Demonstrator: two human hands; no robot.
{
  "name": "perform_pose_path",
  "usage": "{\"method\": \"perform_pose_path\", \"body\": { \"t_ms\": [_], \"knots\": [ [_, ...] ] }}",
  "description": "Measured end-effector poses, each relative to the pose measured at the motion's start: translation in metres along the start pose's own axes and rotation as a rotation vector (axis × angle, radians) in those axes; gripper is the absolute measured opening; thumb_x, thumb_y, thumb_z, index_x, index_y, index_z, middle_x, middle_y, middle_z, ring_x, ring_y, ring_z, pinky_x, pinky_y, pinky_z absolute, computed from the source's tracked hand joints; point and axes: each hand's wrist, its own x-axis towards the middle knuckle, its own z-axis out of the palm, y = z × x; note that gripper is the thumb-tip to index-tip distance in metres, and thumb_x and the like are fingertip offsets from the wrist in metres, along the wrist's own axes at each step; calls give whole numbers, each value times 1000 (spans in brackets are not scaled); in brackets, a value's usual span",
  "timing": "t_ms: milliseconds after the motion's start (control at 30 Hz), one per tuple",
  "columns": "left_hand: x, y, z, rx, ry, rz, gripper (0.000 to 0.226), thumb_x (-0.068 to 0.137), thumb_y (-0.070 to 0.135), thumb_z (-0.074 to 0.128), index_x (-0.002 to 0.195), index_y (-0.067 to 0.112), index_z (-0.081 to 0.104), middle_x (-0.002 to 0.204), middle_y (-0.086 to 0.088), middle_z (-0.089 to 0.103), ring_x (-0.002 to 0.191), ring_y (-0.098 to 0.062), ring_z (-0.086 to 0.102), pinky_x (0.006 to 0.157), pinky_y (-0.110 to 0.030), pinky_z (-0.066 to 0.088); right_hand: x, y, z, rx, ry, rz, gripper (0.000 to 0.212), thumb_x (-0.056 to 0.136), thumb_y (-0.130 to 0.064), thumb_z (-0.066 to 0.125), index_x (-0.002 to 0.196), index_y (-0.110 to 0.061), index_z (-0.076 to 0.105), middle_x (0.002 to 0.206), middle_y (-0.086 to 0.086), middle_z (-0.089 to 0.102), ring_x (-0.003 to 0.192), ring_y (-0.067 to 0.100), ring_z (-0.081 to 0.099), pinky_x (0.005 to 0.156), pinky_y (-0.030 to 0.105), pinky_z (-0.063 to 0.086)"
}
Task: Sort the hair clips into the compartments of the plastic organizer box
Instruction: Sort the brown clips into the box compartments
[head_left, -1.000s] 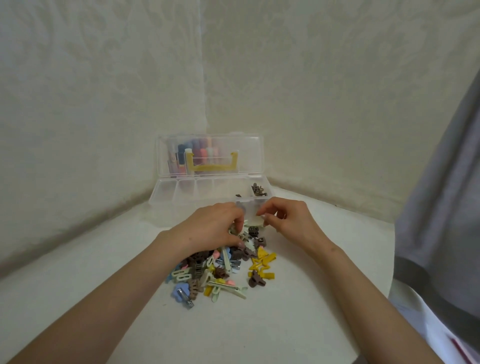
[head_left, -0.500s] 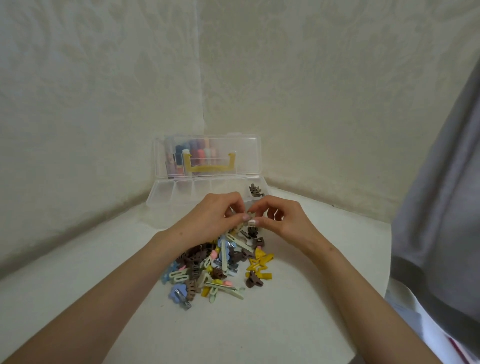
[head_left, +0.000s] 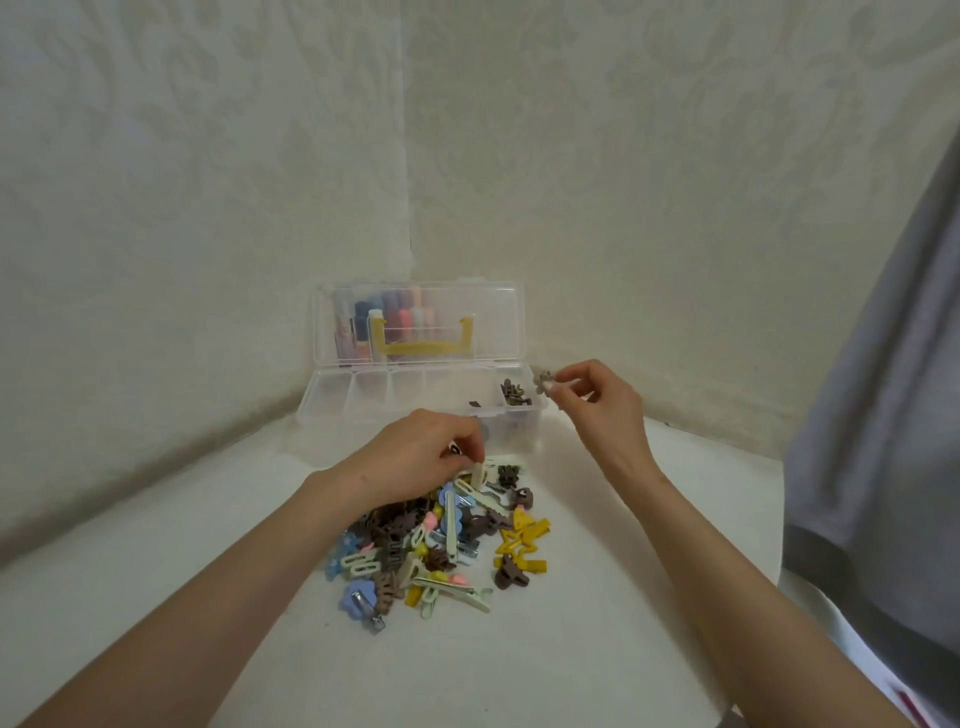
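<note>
A clear plastic organizer box (head_left: 332, 402) stands open in the corner, with several brown clips (head_left: 514, 394) in its rightmost compartment. In front of it lies a mixed pile of hair clips (head_left: 441, 540), brown, yellow, cream and blue. My right hand (head_left: 597, 402) is raised at the box's right end and pinches a small brown flower-shaped clip (head_left: 544, 382) just above the right rim. My left hand (head_left: 421, 457) is down on the far edge of the pile, its fingers curled on a small dark clip (head_left: 456, 451) next to a cream clip.
The box lid (head_left: 498, 322) stands upright with a yellow handle, and coloured items show behind it. Walls close off the corner behind and to the left. A grey cloth (head_left: 883, 415) hangs at the right edge of the white table (head_left: 156, 545).
My right hand has lifted from the pile up and right to the box's right end with a brown clip. My left hand stayed low at the pile's far edge.
</note>
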Motion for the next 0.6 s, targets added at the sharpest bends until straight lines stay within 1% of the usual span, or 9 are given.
{"method": "perform_pose_path", "body": {
  "t_ms": [33, 100, 200, 300, 367, 467, 533, 600],
  "knots": [
    [0, 0, -1, -11, -10, 5, 9, 89, 17, 57, 95, 20, 64, 97, 8, 65, 72, 3, 50, 74, -20, 43, 3, -3, 2, -38, -17, 6, 10, 81, -29, 67, 88, -22, 64, 81, 1, 64, 68, 10, 52, 68, 33, 45],
    [0, 0, -2, -21, -25, 6, 9, 89, 18, 57, 94, 20, 64, 95, 7, 65, 73, 1, 52, 76, -24, 46, 9, -8, 7, -133, -70, 20, 11, 81, -29, 66, 89, -21, 65, 81, 1, 64, 70, 11, 53, 66, 31, 44],
    [0, 1, -3, -38, -26, -8, 10, 90, 19, 56, 94, 22, 64, 92, 9, 63, 82, -8, 57, 79, -27, 47, 16, -13, 13, -283, -139, 22, 9, 81, -30, 65, 88, -25, 66, 79, -3, 61, 75, 14, 56, 57, 24, 39],
    [0, -1, -7, -8, -46, -42, 13, 92, 19, 52, 98, 24, 63, 97, 7, 65, 88, -10, 59, 83, -30, 48, 18, -17, 14, -357, -155, 0, 17, 81, -31, 63, 98, -28, 65, 78, -5, 56, 78, 15, 54, 56, 25, 34],
    [0, -3, -10, 0, -65, -67, 15, 93, 18, 50, 100, 24, 62, 101, 5, 66, 88, -11, 59, 83, -31, 49, 16, -18, 13, -392, -109, -41, 17, 83, -31, 60, 99, -28, 65, 84, -3, 56, 81, 15, 54, 60, 26, 33],
    [0, -5, -15, 25, -92, -90, 16, 93, 18, 49, 102, 24, 61, 104, 6, 64, 90, -10, 59, 82, -28, 47, 8, -14, 14, -363, -21, -105, 18, 87, -32, 55, 94, -24, 70, 96, -2, 56, 91, 17, 53, 67, 27, 34],
    [-1, -7, -17, 36, -104, -102, 16, 93, 17, 51, 102, 25, 61, 106, 6, 64, 91, -10, 58, 84, -27, 47, 5, -9, 16, -362, -21, -133, 23, 89, -34, 54, 94, -20, 72, 102, -2, 55, 101, 16, 48, 72, 27, 33],
    [-1, -8, -18, 63, -120, -118, 16, 92, 17, 52, 102, 25, 61, 110, 6, 64, 91, -9, 55, 87, -31, 47, 2, -5, 19, -373, -57, -156, 26, 91, -35, 53, 95, -19, 73, 107, -2, 54, 107, 16, 43, 77, 25, 31]
  ]
}}
